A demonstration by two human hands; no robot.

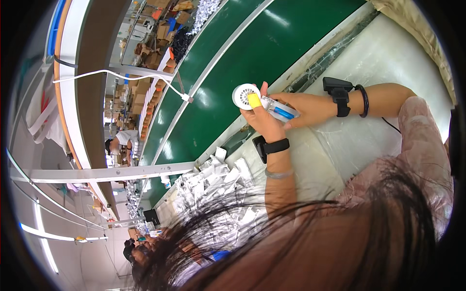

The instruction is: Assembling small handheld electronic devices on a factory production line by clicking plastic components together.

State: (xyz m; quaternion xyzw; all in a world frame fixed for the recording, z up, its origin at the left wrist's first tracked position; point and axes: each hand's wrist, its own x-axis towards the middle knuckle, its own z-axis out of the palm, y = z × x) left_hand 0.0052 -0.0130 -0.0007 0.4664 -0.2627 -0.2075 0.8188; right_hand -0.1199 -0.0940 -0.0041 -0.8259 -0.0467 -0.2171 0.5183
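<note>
Both my hands hold a small white handheld fan (242, 96) with a round slotted grille, over the edge of the work surface beside the green belt. My left hand (266, 121) grips it at the head, its thumb, with a yellow covering at the tip, pressing beside the grille. My right hand (310, 109) closes around the handle end. A blue cylinder (283, 112) shows inside the open or see-through handle; which of these it is, I cannot tell. Black straps with small black boxes circle both wrists. Some of my fingers are hidden behind the fan.
A heap of white plastic parts (218, 182) lies left of my left forearm. Beyond my hands runs a green conveyor belt (199, 109) with metal rails. A white cable (121, 73) hangs above it. Co-workers (127, 141) sit farther along the line. Plastic film (374, 58) covers my work surface.
</note>
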